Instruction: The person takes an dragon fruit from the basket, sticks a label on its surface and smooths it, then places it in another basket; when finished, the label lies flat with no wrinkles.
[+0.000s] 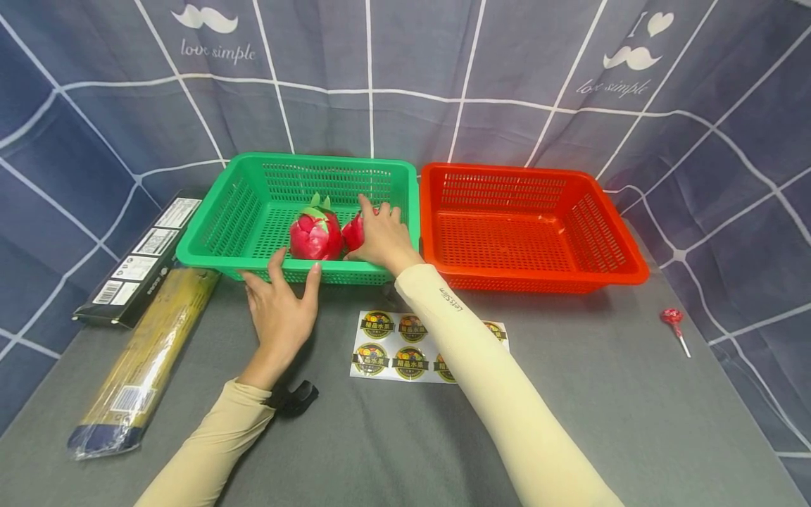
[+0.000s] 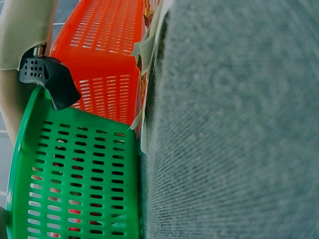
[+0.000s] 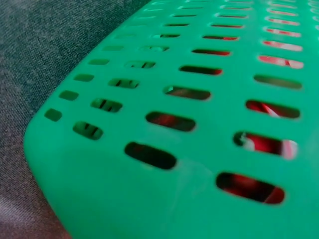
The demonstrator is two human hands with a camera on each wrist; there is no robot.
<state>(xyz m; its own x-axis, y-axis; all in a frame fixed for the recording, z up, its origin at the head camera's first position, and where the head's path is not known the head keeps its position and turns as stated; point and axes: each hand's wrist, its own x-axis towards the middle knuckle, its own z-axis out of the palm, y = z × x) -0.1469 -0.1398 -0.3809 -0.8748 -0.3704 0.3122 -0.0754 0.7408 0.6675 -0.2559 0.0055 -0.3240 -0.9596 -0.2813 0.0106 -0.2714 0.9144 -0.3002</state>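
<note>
At the far left of your grey cloth-covered counter [image 1: 355, 436], a black box [image 1: 148, 257] with white labels rests just behind a long yellow pack [image 1: 161, 338] in clear wrapping, both slanting toward the green basket [image 1: 336, 269]. Your left hand [image 1: 281, 313] comes next, at that basket's near side; its grip is spread, thumb and fingers apart at the front rim, with a black wrist mount [image 1: 296, 398] strapped below. Inside the green basket, right of its middle, sits a red fruit [image 1: 315, 238] with green leaves on top. Just to its right is the second red fruit [image 1: 353, 234], largely covered by your right hand [image 1: 383, 239], whose grip curls around it from above, thumb on the near side; from the right wrist, only red patches show through the basket's slots. On the counter in front, a sheet of round stickers [image 1: 410, 352] lies flat, partly hidden under your cream right sleeve [image 1: 488, 366]. Beside the green basket stands the red basket [image 1: 500, 243], and off to the right lies a red lollipop [image 1: 673, 318], its white stick pointing toward you. A blue-grey curtain [image 1: 418, 49] with white lines hangs behind everything.
</note>
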